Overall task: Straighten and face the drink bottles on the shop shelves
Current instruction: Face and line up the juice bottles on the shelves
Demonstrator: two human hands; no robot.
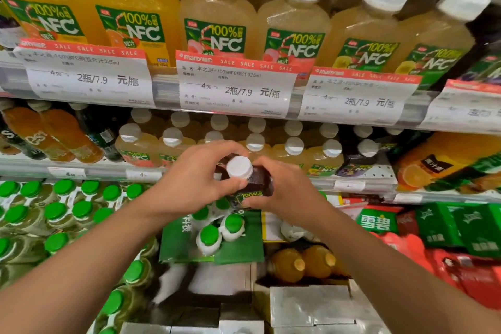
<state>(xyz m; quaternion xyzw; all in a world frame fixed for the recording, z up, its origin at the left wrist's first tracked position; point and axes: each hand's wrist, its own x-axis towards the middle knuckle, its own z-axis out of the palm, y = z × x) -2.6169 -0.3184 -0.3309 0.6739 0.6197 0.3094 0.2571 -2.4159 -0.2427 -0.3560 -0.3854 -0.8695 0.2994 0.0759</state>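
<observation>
- Left hand (202, 177) and right hand (282, 192), centre of frame, both grasp one dark bottle (249, 184): left fingers curl round its shoulder from the left, right fingers pinch its label side from the right.
- Dark bottle: white cap (239, 167) toward the camera, green "100%" label showing below; held in the air in front of the middle shelf (81, 169), touching no shelf.
- Top shelf, front row, upper frame: 6 white-capped NFC bottles counted. 2 orange (135, 8) at left, 2 pale (217, 16) in the middle, 2 yellowish (371, 32) at right. More caps behind, blurred.
- Below them, 3 full price tags (233, 84) with red "SALE" bands; a fourth cut off at right edge.
- Middle shelf: rows of small white-capped bottles (294, 146); exact count not possible, hands cover the front ones.
- Left of those: 2 orange bottles (62, 133) and 1 dark one, tilted.
- Lower left: many green-capped bottles (81, 209), packed tight, partly cut off.
- Lower right: green cartons (458, 225) and red packs (466, 274), blurred.
- Bottom centre: 2 amber bottles (303, 263) lying down, grey boxes (311, 304) in front.
</observation>
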